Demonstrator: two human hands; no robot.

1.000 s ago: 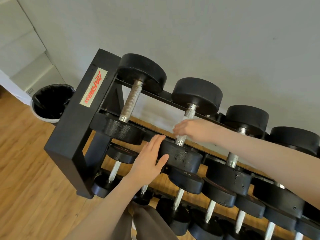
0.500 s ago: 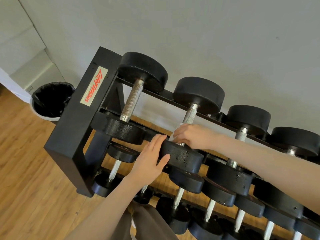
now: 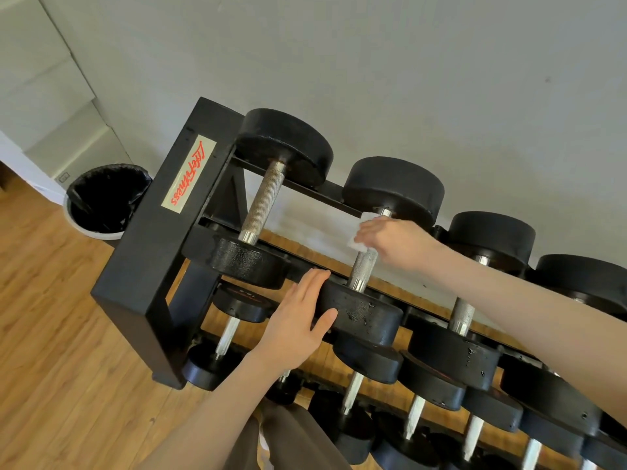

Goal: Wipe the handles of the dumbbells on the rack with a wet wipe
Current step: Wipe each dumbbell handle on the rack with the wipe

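White wipe (image 3: pixel 360 235) in right hand (image 3: pixel 390 240) (gripped)

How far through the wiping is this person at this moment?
Early. In hand: the right hand grips a white wipe round the upper part of the second dumbbell's handle on the top row, while the left hand steadies its near head. Whether the first handle is done cannot be told. The other top-row handles and the lower rows look untouched.
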